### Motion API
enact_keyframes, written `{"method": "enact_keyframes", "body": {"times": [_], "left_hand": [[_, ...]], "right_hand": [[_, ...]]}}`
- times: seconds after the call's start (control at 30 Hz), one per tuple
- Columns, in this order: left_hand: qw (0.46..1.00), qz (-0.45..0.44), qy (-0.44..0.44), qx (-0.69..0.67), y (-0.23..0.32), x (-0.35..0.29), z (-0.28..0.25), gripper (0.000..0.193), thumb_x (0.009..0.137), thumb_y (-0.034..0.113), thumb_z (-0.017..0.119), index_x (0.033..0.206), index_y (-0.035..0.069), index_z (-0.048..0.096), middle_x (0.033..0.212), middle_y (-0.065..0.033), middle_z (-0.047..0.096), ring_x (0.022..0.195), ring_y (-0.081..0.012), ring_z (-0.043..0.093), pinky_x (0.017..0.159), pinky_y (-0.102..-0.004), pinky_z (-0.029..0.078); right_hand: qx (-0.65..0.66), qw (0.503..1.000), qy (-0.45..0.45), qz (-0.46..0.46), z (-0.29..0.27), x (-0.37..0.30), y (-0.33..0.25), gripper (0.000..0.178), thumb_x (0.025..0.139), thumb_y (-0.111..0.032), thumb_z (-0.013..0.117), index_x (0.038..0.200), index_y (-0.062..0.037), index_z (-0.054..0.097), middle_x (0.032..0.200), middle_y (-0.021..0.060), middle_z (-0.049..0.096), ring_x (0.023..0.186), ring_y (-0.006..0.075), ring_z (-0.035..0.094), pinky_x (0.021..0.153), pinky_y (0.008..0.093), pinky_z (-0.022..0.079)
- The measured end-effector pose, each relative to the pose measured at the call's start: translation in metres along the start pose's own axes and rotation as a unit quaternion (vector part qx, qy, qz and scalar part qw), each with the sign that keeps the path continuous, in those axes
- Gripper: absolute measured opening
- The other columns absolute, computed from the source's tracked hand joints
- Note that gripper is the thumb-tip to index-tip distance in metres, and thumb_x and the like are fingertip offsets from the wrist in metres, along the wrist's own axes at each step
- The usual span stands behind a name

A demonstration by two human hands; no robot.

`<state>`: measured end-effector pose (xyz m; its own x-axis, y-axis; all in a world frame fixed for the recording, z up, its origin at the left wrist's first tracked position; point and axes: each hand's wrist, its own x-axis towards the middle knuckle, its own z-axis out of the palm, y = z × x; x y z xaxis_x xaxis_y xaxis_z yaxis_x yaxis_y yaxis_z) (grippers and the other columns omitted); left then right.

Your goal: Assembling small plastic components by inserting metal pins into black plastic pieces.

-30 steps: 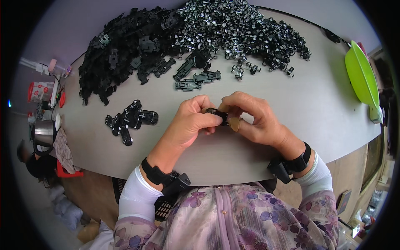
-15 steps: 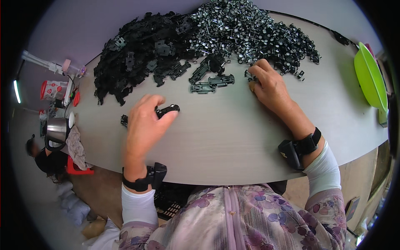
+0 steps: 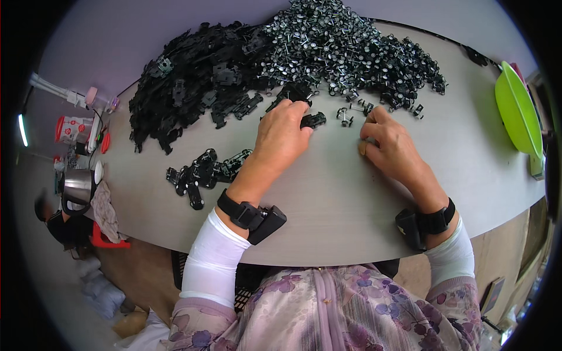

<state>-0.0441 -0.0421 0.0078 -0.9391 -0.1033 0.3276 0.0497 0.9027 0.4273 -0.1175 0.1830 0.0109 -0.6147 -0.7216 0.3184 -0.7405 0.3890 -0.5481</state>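
Note:
My left hand [image 3: 281, 133] is at the middle of the table, its fingers bent over a small group of black toy car chassis. One chassis [image 3: 314, 120] sticks out between its thumb and index finger. My right hand [image 3: 391, 140] is closed in a pinch just to the right; whatever its fingertips hold is hidden. Beside its fingers lie loose wheel axles [image 3: 345, 118] with a small wheel at each end. Left of my left forearm rests a cluster of black chassis with wheels [image 3: 202, 171].
A large heap of black chassis [image 3: 193, 88] lies at the back left, touching a heap of wheel axles [image 3: 339, 47]. A green basin [image 3: 518, 108] stands on its side at the right edge. At the left are a metal kettle [image 3: 79, 186], a cloth [image 3: 104, 207] and a person [image 3: 61, 228] beyond.
My left hand has moved right and away from me, uncovering the wheeled chassis cluster at the left. My right hand has drawn back slightly from the axle heap, and loose axles now show beside it.

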Motion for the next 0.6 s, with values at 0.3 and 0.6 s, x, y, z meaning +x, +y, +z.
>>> {"method": "enact_keyframes", "body": {"times": [0.3, 0.6], "left_hand": [[0.998, -0.004, 0.016, -0.057, 0.027, -0.026, -0.006, 0.028, 0.063, -0.002, 0.077, 0.086, 0.000, 0.062, 0.084, -0.0079, 0.056, 0.070, -0.0272, 0.058, 0.064, -0.0369, 0.047], [0.836, -0.197, -0.108, -0.501, 0.046, -0.037, -0.017, 0.017, 0.078, -0.006, 0.069, 0.086, 0.001, 0.056, 0.080, -0.0034, 0.064, 0.063, -0.0095, 0.061, 0.057, -0.0231, 0.050]], "right_hand": [[0.107, 0.994, 0.023, -0.011, -0.002, -0.001, -0.014, 0.022, 0.069, 0.006, 0.065, 0.089, -0.0002, 0.060, 0.092, 0.0128, 0.057, 0.071, 0.0285, 0.060, 0.060, 0.0365, 0.049], [0.165, 0.977, 0.054, -0.124, 0.000, -0.010, -0.030, 0.029, 0.064, 0.008, 0.068, 0.090, -0.0027, 0.060, 0.097, 0.0093, 0.059, 0.079, 0.0265, 0.061, 0.065, 0.0341, 0.051]]}}
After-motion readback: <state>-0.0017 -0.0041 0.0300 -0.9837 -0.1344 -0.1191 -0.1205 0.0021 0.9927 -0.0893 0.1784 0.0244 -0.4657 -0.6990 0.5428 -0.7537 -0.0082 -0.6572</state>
